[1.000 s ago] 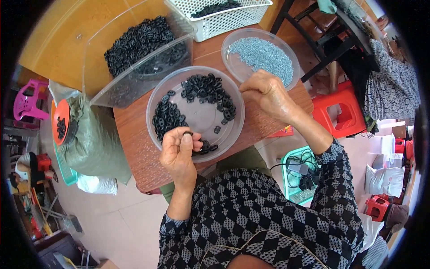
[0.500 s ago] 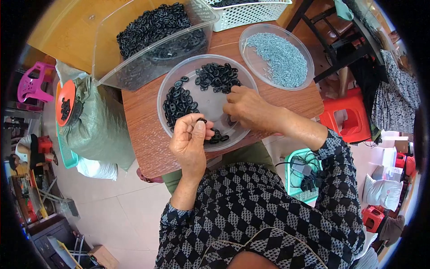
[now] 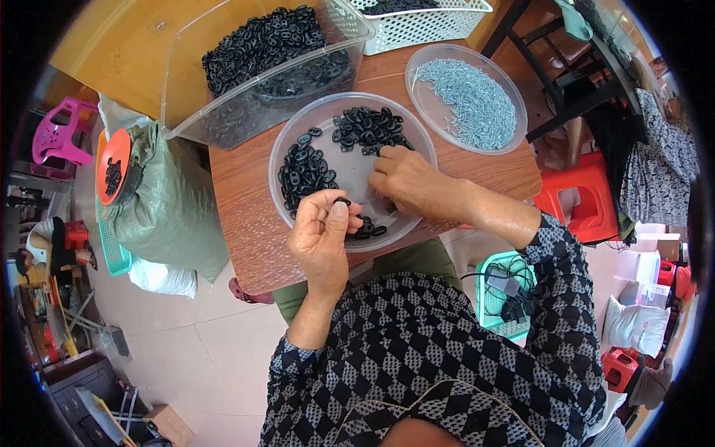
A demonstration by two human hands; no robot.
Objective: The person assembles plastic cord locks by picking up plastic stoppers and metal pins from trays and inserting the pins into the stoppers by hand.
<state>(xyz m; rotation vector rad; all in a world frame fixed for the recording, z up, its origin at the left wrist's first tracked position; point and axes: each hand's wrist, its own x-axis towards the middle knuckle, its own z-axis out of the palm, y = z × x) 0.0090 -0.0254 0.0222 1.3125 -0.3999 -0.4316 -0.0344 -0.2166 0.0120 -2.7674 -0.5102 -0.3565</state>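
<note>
Over the near left rim of a round clear plastic tub, my left hand pinches a small black oval piece between thumb and forefinger. My right hand reaches into the same tub from the right, fingers curled down beside a heap of black oval two-hole pieces. What its fingertips hold, if anything, is hidden beneath the hand. Another heap of these pieces lies at the tub's left side, and a few more pieces sit at its near edge.
The tub stands on a small wooden table. Behind it are a large clear bin of black pieces and a white perforated basket. At right, a round tray holds silvery screws. A stuffed green sack flanks the table's left.
The whole view has shifted slightly, the table and tubs now sitting a little to the right. Both hands keep nearly the same pose over the tub.
</note>
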